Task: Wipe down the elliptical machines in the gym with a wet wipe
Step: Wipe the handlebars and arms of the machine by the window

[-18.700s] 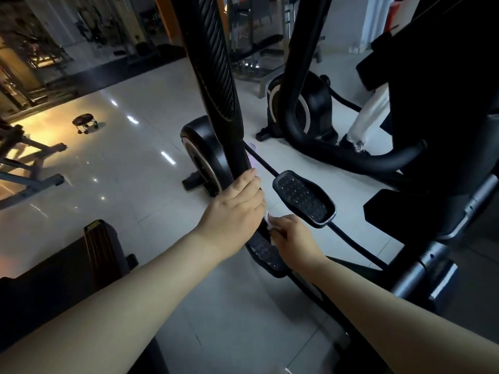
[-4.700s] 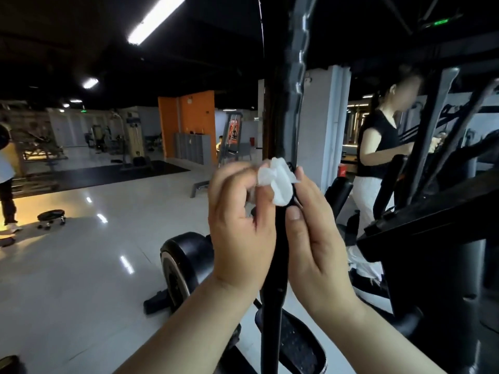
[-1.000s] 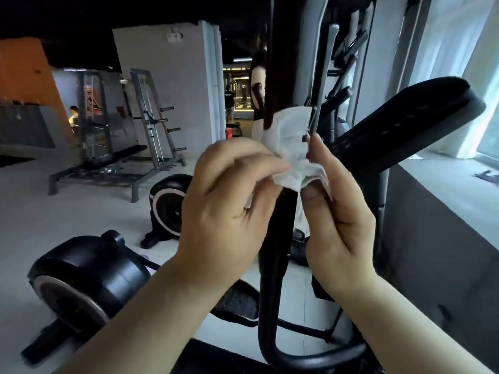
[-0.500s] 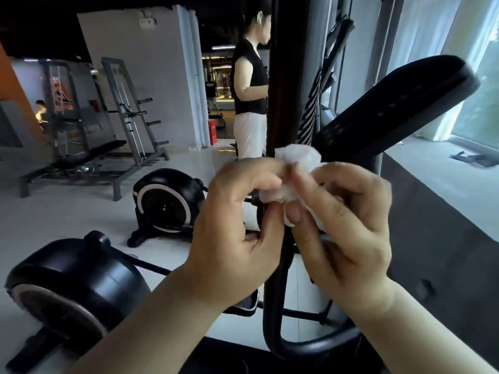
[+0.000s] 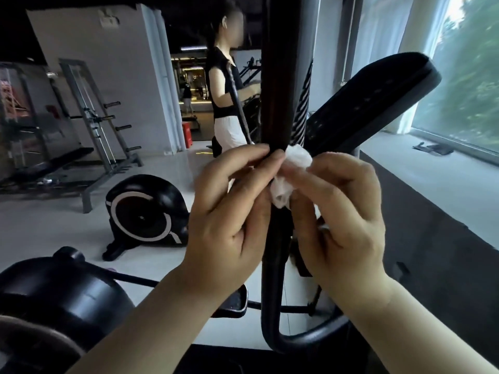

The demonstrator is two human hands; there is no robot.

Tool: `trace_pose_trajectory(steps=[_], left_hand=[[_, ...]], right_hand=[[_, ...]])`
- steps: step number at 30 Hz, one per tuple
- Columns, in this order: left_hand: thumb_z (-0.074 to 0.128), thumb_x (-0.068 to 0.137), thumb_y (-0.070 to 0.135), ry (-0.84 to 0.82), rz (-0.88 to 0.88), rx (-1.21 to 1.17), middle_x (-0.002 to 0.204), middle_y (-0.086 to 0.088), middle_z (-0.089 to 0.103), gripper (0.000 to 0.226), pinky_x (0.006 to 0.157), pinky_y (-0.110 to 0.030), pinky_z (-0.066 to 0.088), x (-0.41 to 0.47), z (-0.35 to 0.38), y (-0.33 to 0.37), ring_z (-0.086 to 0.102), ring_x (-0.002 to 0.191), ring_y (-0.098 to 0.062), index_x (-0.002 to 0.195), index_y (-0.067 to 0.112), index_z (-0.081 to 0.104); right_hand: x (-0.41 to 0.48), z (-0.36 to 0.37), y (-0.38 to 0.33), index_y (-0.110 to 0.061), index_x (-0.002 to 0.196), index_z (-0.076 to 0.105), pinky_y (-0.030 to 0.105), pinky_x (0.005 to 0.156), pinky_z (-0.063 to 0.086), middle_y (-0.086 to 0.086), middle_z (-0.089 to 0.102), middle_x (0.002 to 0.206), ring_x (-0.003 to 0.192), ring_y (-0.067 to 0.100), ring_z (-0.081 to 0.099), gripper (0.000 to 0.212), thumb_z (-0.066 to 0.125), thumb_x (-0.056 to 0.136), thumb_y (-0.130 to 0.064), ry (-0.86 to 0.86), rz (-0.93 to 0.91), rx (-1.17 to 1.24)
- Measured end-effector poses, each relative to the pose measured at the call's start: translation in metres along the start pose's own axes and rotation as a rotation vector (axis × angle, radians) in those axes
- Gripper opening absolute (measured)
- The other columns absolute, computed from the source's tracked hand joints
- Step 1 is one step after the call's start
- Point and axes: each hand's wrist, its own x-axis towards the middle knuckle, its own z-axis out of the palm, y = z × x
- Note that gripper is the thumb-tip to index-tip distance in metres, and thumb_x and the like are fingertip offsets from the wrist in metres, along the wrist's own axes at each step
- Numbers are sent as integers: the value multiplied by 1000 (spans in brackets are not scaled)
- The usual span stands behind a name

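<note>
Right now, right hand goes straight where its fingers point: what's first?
Likely the black upright bar, just behind the wipe the right hand pinches; the left hand is close too. Depth is unclear.

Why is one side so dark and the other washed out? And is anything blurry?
Head view: daylight through the window bleaches the right side, while the black upright bar and ceiling sink into shadow; fingers of the right hand on the wet wipe smear slightly with motion; the wide lens bows straight edges.

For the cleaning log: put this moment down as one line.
left hand: pinches wet wipe | right hand: pinches wet wipe | wet wipe: bunched, in front of elliptical's upright bar
</note>
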Motion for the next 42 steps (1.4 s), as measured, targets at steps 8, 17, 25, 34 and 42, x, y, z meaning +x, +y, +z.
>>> trace_pose_trajectory(steps=[8, 17, 25, 34, 42], left_hand=[[53, 98, -10, 1, 67, -53, 137, -15, 49, 33, 113, -40, 42, 12, 9, -13, 50, 136, -26, 131, -5, 55], [45, 101, -8, 107, 40, -114, 145, -23, 40, 37, 118, -40, 36, 42, 25, -8, 43, 141, -32, 138, -12, 41], [49, 101, -10, 193, 79, -84, 143, -26, 41, 35, 118, -49, 37, 102, 23, -10, 45, 139, -41, 134, -22, 47], [53, 100, -8, 265, 90, -32, 136, -24, 51, 32, 110, -40, 46, 137, 19, -11, 54, 132, -35, 130, -16, 54], [55, 99, -6, 288, 111, -4, 132, -19, 53, 33, 102, -24, 46, 146, 10, -12, 56, 123, -10, 132, -13, 56]], right_hand=[[-15, 5, 0, -8, 115, 66, 20, 90, 45, 12, 52, 107, 105, 12, 56, 23, 54, 98, 2, 36, 86, 65], [5, 16, -5, -8, 109, 59, 17, 82, 46, 4, 50, 107, 96, 12, 57, 23, 62, 92, 8, 189, 112, 116], [65, 13, -1, -6, 109, 61, 25, 87, 50, 10, 56, 115, 107, 21, 61, 19, 61, 94, 5, 271, 214, 221], [108, 2, 9, -17, 113, 61, 40, 66, 55, 1, 57, 99, 80, 27, 64, 20, 61, 98, -4, 269, 121, 321], [106, -3, 2, -16, 112, 64, 13, 79, 45, -2, 54, 97, 90, 4, 58, 27, 68, 91, 1, 208, -7, 174]])
